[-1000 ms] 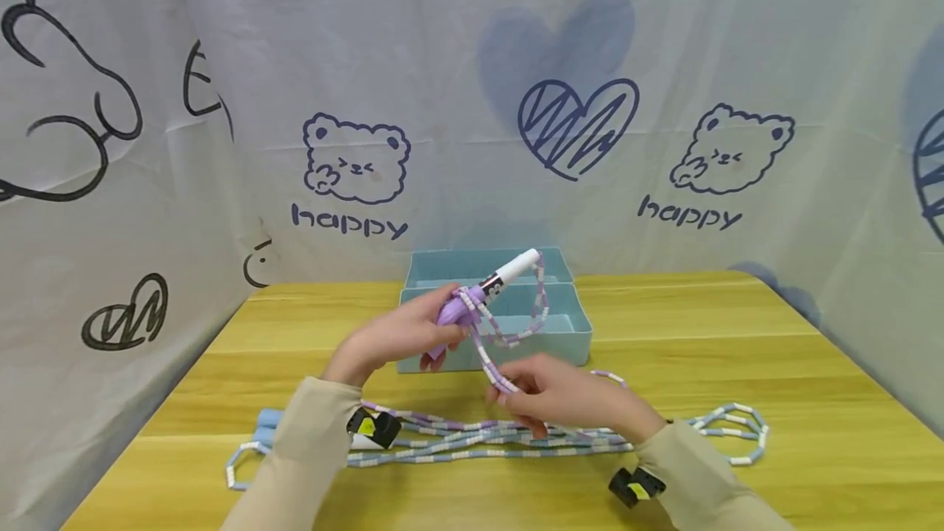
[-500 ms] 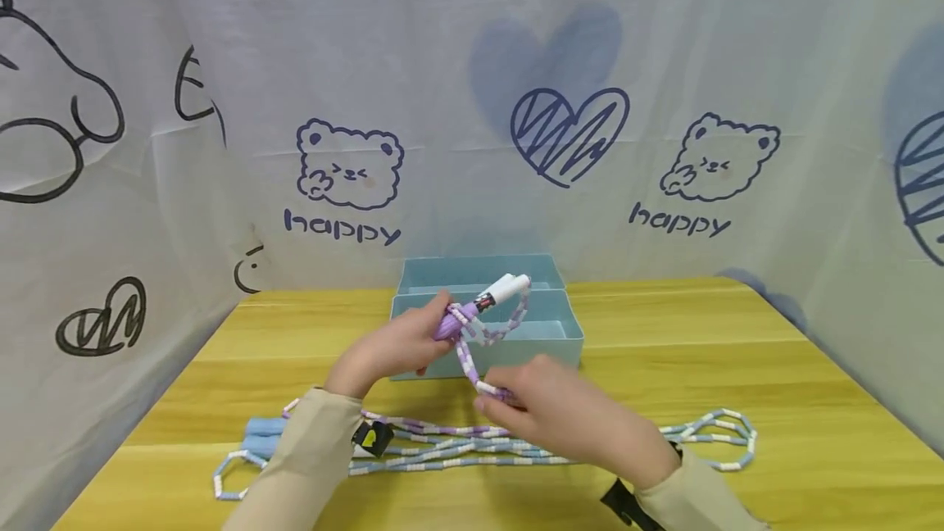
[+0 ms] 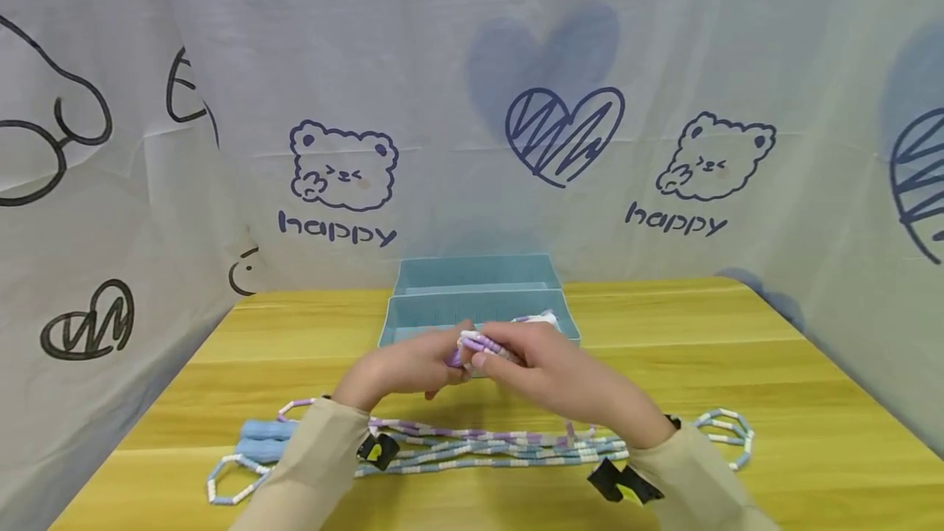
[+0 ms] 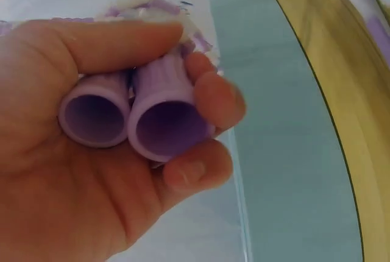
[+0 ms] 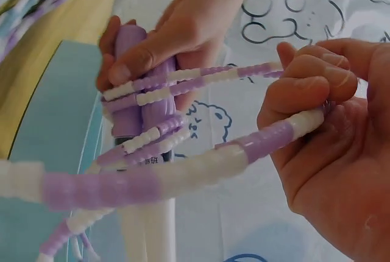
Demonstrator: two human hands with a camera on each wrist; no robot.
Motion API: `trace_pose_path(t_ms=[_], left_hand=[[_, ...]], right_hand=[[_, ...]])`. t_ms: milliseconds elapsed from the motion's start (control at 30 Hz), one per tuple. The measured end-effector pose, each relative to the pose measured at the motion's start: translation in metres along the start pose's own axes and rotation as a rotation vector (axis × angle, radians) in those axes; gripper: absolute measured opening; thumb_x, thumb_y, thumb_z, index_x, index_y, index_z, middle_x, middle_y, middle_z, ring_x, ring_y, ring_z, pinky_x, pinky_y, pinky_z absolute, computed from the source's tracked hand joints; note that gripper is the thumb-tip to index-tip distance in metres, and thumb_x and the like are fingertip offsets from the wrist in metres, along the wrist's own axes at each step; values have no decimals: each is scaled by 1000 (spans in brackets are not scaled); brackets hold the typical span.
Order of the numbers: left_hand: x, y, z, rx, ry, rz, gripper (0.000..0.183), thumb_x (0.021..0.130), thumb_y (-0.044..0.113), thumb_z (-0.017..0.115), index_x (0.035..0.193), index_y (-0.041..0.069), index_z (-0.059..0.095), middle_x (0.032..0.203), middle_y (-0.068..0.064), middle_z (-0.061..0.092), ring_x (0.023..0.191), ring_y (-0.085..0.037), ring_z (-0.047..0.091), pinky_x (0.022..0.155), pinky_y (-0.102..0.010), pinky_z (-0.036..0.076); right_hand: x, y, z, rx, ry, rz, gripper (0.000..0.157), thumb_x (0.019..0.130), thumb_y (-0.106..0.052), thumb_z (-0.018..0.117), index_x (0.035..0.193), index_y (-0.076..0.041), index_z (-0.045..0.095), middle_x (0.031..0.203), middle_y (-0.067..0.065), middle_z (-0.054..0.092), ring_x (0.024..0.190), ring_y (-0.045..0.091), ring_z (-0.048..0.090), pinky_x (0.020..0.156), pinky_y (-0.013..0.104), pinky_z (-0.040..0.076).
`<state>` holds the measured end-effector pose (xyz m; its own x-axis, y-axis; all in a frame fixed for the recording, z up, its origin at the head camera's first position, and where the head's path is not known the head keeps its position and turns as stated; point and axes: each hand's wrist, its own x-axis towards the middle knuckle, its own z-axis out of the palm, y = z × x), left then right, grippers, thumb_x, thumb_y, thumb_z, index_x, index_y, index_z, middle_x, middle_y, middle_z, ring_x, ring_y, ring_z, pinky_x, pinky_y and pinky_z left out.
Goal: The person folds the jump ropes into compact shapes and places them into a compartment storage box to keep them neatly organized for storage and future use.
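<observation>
In the left wrist view my left hand [image 4: 91, 195] holds the two purple handles [image 4: 100, 113] of a beaded jump rope side by side, their hollow ends facing the camera. The right wrist view shows the purple-and-white beaded cord [image 5: 201, 169] looped round these handles below the left thumb. My right hand [image 5: 332, 109] grips the cord in curled fingers. From the head view, both my left hand [image 3: 409, 363] and my right hand [image 3: 560, 371] are close together before the blue box; the hands hide most of the handles there.
A pale blue two-part box [image 3: 472, 273] stands at the back of the wooden table [image 3: 664, 334]. Blue jump-rope handles [image 3: 261, 442] lie at the left, with blue-and-white beaded cords [image 3: 509, 460] stretched across the front. A printed curtain [image 3: 457, 88] hangs behind.
My right hand has risen from below the handles to beside my left hand, carrying the cord round them. The left hand keeps its hold, and the handles' white ends have dropped lower.
</observation>
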<state>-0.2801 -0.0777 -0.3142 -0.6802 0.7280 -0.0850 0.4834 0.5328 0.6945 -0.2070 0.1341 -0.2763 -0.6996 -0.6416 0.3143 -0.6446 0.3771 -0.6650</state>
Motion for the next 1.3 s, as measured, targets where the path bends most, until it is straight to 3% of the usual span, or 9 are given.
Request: trace_pose_path(t_ms=[200, 367, 500, 733, 767, 933, 1000, 1133, 1300], left_hand=[[-6, 11, 2, -71, -65, 6, 38, 99, 4, 54, 135, 13, 44, 86, -6, 54, 55, -17, 47, 47, -29, 46], [-6, 17, 2, -96, -82, -14, 53, 99, 7, 56, 147, 16, 36, 84, -8, 54, 57, -18, 47, 49, -31, 47], [-6, 18, 2, -120, -98, -22, 67, 99, 6, 56, 156, 18, 23, 91, -10, 58, 56, -19, 47, 49, -33, 47], [-5, 16, 4, -112, -103, 6, 65, 95, 7, 64, 152, 11, 31, 93, -8, 62, 53, -18, 49, 48, -32, 47], [-6, 15, 4, -111, -105, 17, 70, 94, 8, 66, 153, 12, 28, 101, -8, 63, 51, -18, 48, 47, -31, 47], [-5, 13, 7, -86, -116, 44, 78, 89, 19, 75, 152, 15, 30, 101, -4, 66, 44, -15, 42, 41, -28, 43], [-4, 11, 8, -77, -119, 39, 71, 89, 24, 75, 148, 14, 37, 88, -5, 65, 41, -15, 40, 41, -27, 41], [-2, 9, 7, -65, -111, 50, 60, 92, 26, 71, 144, 14, 42, 88, -3, 66, 41, -15, 41, 41, -29, 43], [-2, 6, 4, -15, -80, 59, 28, 93, 19, 70, 117, 16, 56, 79, -1, 59, 45, -13, 45, 44, -31, 45]], right_hand=[[8, 4, -4, 119, 90, 37, 23, 107, -25, 43, 107, -10, 61, 74, 5, 49, 60, 22, 46, 53, 28, 43], [8, 10, -9, 193, 141, 68, 29, 109, -24, 34, 110, -6, 57, 99, 11, 58, 87, 30, 60, 70, 40, 56], [8, 11, -10, 239, 129, 89, 31, 109, -26, 32, 111, -5, 55, 108, 12, 58, 101, 28, 61, 78, 43, 57], [9, 13, -3, 393, 77, 91, 30, 109, -25, 34, 112, -2, 53, 110, 17, 55, 100, 32, 60, 78, 46, 57], [10, 14, -1, 409, 71, 90, 30, 109, -24, 34, 112, -2, 53, 110, 17, 55, 101, 32, 59, 78, 46, 57], [11, 16, 6, 404, 57, 81, 30, 109, -25, 34, 111, -3, 54, 110, 16, 56, 101, 30, 59, 78, 45, 57], [12, 17, 6, 383, 57, 81, 31, 109, -26, 34, 111, -4, 55, 110, 14, 56, 101, 28, 59, 78, 44, 57], [11, 19, 1, 343, 87, 77, 30, 109, -24, 34, 110, -3, 56, 107, 14, 57, 100, 30, 59, 81, 43, 56], [5, 26, -16, 181, 169, 112, 26, 107, -27, 41, 104, -10, 61, 78, 10, 55, 71, 34, 54, 67, 35, 53]])
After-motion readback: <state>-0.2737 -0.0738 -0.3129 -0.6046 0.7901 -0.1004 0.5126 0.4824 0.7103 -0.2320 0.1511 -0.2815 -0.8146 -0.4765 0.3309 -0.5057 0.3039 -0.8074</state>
